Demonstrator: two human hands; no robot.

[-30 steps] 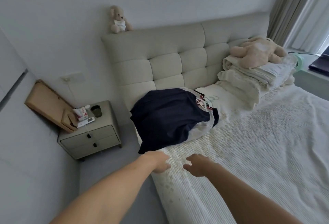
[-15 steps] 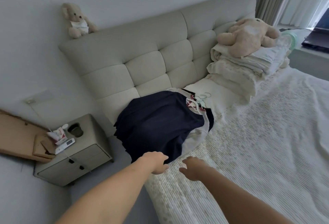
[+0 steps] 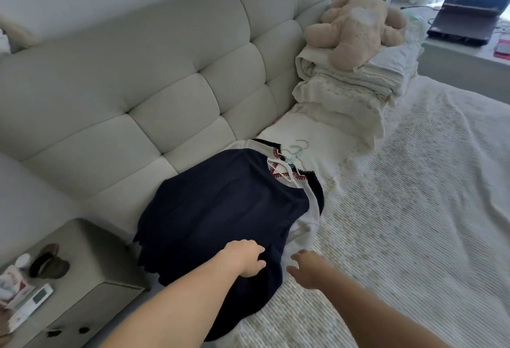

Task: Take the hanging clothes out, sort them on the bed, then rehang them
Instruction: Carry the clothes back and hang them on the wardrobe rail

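Note:
A pile of clothes lies at the head end of the bed (image 3: 400, 223), near its left edge. On top is a dark navy garment (image 3: 220, 209). Under it a white garment (image 3: 303, 226) with red-patterned trim sticks out, with white and pale green hangers (image 3: 292, 157) at its neck. My left hand (image 3: 245, 258) rests on the navy garment's lower part, fingers curled down onto the cloth; whether it grips the cloth is not visible. My right hand (image 3: 306, 267) hovers just right of the navy hem over the white bedspread, fingers spread and holding nothing.
A padded headboard (image 3: 165, 85) runs behind the pile. Folded white bedding (image 3: 345, 90) with a plush bear (image 3: 356, 27) on top sits to the right. A grey nightstand (image 3: 91, 278) with small items stands at the left. A laptop (image 3: 469, 10) sits on the far window ledge.
The view has swung right and closer to the pile. Both hands have moved forward; the left hand now lies on the navy garment and the right hand is beside its hem.

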